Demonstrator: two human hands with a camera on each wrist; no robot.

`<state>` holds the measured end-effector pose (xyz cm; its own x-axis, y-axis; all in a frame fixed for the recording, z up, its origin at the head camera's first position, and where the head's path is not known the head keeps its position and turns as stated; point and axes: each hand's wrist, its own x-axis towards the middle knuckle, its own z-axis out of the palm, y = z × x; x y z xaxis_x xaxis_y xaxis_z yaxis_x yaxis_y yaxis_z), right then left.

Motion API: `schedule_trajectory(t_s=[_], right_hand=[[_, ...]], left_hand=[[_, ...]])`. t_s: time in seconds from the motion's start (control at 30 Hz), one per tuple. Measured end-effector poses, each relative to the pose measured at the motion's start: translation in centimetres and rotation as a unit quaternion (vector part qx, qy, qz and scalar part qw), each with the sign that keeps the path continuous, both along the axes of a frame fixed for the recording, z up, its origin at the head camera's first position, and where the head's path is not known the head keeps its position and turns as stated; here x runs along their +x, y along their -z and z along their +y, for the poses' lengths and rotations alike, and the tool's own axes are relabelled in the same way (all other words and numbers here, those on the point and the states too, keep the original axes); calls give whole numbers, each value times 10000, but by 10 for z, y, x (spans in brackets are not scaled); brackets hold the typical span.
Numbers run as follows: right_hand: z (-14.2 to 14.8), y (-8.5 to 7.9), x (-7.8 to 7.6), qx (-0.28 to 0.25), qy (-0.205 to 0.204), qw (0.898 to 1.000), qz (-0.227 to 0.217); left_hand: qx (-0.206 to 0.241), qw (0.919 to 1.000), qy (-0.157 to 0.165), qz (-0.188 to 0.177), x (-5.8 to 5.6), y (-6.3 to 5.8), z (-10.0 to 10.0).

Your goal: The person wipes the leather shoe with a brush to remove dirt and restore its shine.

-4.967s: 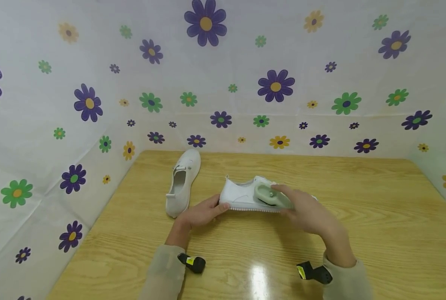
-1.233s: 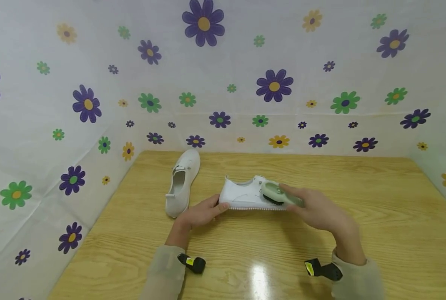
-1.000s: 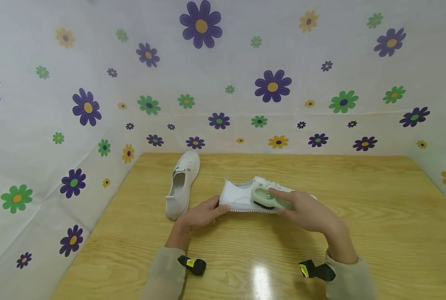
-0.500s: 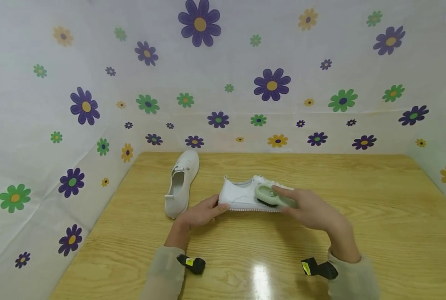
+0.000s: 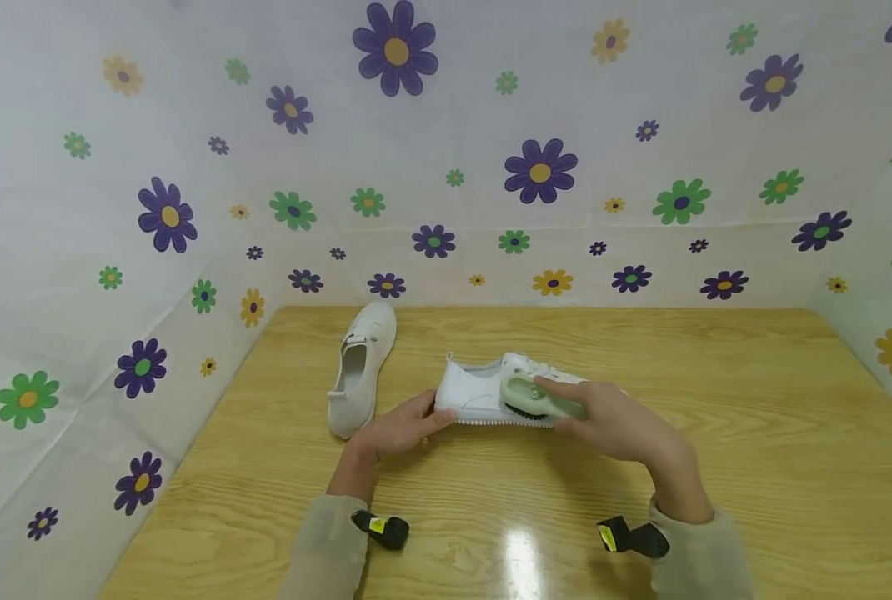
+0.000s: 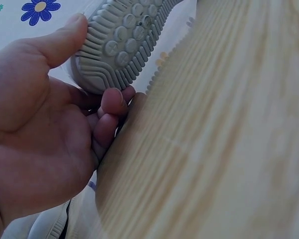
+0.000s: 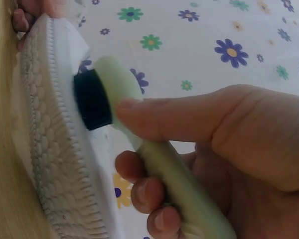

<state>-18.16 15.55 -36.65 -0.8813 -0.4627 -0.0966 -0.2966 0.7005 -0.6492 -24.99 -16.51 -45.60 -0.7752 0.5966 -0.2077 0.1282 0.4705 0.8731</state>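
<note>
A white shoe (image 5: pixel 472 392) lies across the middle of the table, its heel to the left and its toe to the right. My left hand (image 5: pixel 407 425) grips the heel, thumb along the sole edge; the left wrist view shows the ribbed, studded sole (image 6: pixel 127 37) raised from the wood. In my right hand (image 5: pixel 622 425) is a pale green brush (image 7: pixel 172 174), its handle wrapped by the fingers and the thumb pressed on its back. The brush's dark bristles (image 7: pixel 92 99) meet the shoe's side just above the sole. The toe is mostly hidden behind my right hand.
A second white shoe (image 5: pixel 363 367) stands upright at the left, close to my left hand, toe to the back. The wooden table (image 5: pixel 716 358) ends against a white flowered cloth (image 5: pixel 446 117) at the back and sides. A black camera (image 5: pixel 382 529) sits on each wrist.
The brush has gone back and forth along the shoe's side; compared with half a second ago it sits slightly farther left, toward the heel. My left hand keeps the heel in place.
</note>
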Motion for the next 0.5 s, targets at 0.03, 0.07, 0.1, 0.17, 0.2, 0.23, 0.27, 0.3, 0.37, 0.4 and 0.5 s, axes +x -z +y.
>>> schedule_trajectory(t_s=[0.03,0.07,0.1,0.17,0.2,0.23,0.27,0.3,0.37,0.4,0.5], right_hand=[[2,0,1,-21,-44,10000,-55],[5,-1,2,-68,-46,9999,-124],[9,-1,2,-69,-39,9999,-114],[16,-3,4,-58,48,10000,-13],[17,-3,4,-30,124,9999,84],[18,-3,4,28,208,9995,214],[17,-3,3,56,284,9991,313],[15,-2,2,92,326,9985,429],[8,0,0,173,291,9978,563],[5,1,-1,163,230,9981,553],[1,1,-2,124,4,9994,322]], left_hand=[[25,10000,31,15,0,0,0],[40,10000,50,30,0,0,0],[54,10000,64,36,0,0,0],[66,9999,80,20,0,-1,0],[52,10000,65,5,0,-1,0],[36,10000,48,-5,0,-1,-1],[33,10000,29,-21,0,-2,-1],[32,10000,21,-40,0,-2,-1],[16,10000,0,-50,0,-2,-2],[3,10000,-6,-42,0,-2,-1],[-28,10000,39,-16,0,-1,0]])
